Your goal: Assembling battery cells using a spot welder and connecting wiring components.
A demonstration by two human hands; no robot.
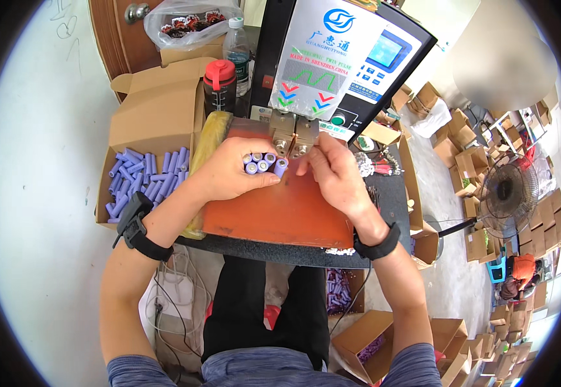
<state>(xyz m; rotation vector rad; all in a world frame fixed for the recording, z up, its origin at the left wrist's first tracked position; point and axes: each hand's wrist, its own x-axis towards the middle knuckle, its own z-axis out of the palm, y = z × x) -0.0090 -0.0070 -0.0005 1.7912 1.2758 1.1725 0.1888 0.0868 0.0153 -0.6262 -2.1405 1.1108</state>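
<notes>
The left hand [227, 169] gripped purple cells [262, 166], probably stiff and slick, best held around their sides; whether the right hand [340, 171] held anything was unclear

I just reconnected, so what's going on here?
The person's left hand holds a bunch of purple cylindrical cells by the metal blocks of a machine, over an orange mat. The right hand is beside the blocks; whether it grips anything is unclear. More cells lie in the open cardboard box at left.
</notes>
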